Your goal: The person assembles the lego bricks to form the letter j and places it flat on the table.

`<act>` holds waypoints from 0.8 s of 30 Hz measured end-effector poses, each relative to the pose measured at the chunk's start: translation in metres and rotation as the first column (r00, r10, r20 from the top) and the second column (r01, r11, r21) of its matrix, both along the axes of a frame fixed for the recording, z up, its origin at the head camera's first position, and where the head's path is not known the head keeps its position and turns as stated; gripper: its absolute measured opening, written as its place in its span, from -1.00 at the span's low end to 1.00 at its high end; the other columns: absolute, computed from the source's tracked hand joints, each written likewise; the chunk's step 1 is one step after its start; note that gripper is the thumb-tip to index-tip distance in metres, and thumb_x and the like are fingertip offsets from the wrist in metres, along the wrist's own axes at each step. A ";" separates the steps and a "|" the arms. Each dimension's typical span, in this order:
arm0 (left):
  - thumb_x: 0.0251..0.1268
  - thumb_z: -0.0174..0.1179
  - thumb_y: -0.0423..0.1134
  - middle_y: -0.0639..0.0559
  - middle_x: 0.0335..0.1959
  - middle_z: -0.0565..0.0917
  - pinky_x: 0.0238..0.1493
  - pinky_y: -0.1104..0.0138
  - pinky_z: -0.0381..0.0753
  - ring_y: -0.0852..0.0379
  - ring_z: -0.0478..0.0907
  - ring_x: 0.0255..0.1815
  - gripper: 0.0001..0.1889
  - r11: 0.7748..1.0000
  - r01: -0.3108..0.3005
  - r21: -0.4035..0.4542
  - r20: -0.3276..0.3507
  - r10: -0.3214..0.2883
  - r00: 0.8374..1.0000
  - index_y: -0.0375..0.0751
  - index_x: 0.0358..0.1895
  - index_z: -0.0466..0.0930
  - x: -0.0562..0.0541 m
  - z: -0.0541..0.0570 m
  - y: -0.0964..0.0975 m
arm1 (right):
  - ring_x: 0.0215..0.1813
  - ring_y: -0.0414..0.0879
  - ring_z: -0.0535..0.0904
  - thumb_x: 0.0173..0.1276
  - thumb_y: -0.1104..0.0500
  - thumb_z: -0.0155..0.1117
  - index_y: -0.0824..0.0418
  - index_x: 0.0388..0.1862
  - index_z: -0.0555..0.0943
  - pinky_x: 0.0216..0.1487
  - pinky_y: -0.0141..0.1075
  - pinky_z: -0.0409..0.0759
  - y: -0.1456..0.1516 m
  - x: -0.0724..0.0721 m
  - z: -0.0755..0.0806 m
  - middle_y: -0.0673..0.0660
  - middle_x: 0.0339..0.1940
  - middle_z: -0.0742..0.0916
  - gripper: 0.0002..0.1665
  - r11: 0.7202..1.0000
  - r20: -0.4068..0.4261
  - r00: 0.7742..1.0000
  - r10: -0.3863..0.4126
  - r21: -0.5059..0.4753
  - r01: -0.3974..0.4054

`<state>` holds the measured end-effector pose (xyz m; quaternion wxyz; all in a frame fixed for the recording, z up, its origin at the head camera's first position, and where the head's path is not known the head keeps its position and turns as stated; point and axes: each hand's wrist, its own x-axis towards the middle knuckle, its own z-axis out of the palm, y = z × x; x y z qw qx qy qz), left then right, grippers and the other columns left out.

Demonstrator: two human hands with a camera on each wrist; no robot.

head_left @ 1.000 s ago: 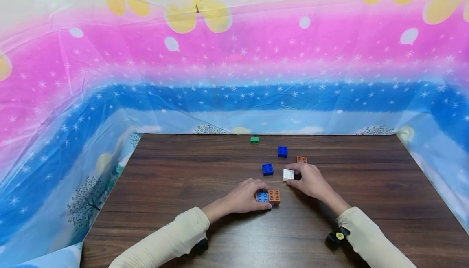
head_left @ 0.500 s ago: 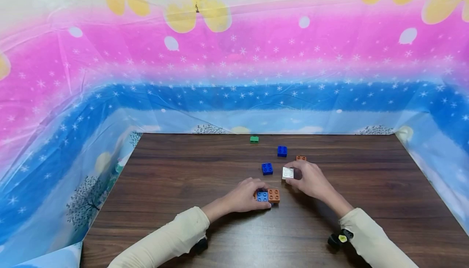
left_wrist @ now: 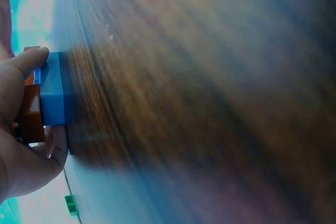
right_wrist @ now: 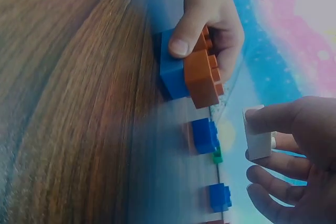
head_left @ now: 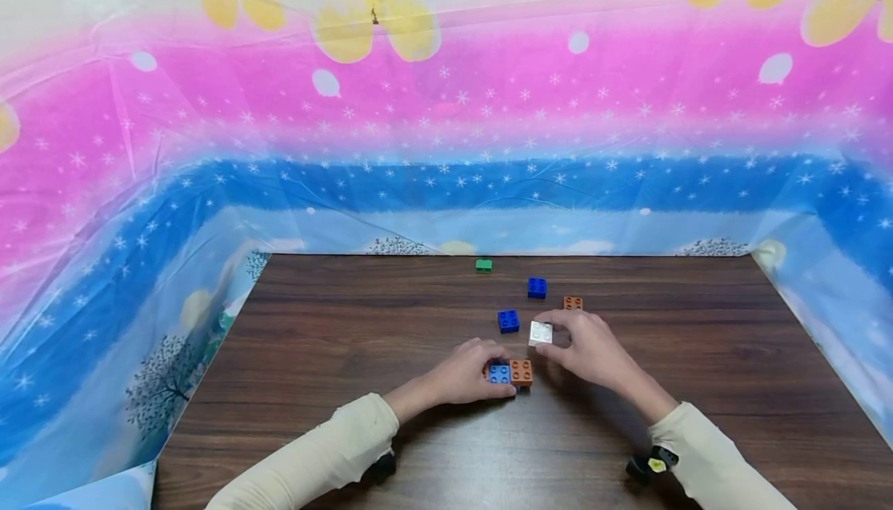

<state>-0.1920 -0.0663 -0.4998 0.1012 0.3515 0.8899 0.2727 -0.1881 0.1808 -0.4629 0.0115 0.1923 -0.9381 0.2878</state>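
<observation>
My left hand [head_left: 460,373] grips a small block assembly on the table, thumb on the near side and fingers on the far side. Its base is a light blue brick [right_wrist: 170,66], with an orange brick [head_left: 521,372] on the right end and more orange at the left, partly hidden by the hand. Between thumb and fingers, my right hand [head_left: 593,346] pinches a white brick [head_left: 540,333], studs facing up. The right wrist view shows this white brick held clear of the tabletop, apart from the assembly.
Two dark blue bricks, the nearer one [head_left: 508,321] and the farther one [head_left: 536,287], lie beyond my hands. Another orange brick [head_left: 573,304] sits just behind my right hand. A green brick [head_left: 484,266] is near the back edge of the wooden table [head_left: 335,316], by the printed cloth [head_left: 418,184].
My right hand has shifted slightly left with the white brick, uncovering more of the orange brick behind it. My left hand and the assembly have stayed in place.
</observation>
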 end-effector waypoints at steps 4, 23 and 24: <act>0.26 0.41 0.10 0.23 -0.10 0.67 -0.14 0.42 0.45 0.33 0.47 -0.19 -0.53 1.000 0.005 0.002 -0.007 -0.005 1.000 -0.01 0.15 0.67 0.000 0.000 0.000 | -0.03 0.01 0.70 0.29 0.08 0.52 0.15 0.19 0.68 -0.11 -0.08 0.65 -0.002 0.005 0.002 0.10 0.04 0.78 -0.50 1.000 -0.005 1.000 0.022 -0.008 -0.022; 0.27 0.41 0.08 0.17 -0.03 0.71 -0.08 0.39 0.47 0.31 0.50 -0.13 -0.52 1.000 0.014 0.006 -0.028 -0.014 1.000 -0.03 0.19 0.67 0.000 0.000 0.000 | -0.04 -0.11 0.67 0.31 0.07 0.50 0.10 0.17 0.70 -0.11 -0.22 0.65 -0.013 0.027 0.004 0.03 0.06 0.76 -0.55 0.993 -0.029 0.994 0.109 -0.048 -0.111; 0.27 0.41 0.08 0.17 -0.01 0.71 -0.07 0.38 0.48 0.31 0.50 -0.12 -0.52 1.000 0.014 0.005 -0.027 -0.014 1.000 -0.03 0.19 0.67 0.000 0.000 0.000 | -0.05 -0.13 0.66 0.31 0.07 0.50 0.09 0.17 0.70 -0.11 -0.23 0.65 -0.013 0.027 0.004 0.02 0.07 0.76 -0.55 0.993 -0.028 0.993 0.111 -0.045 -0.112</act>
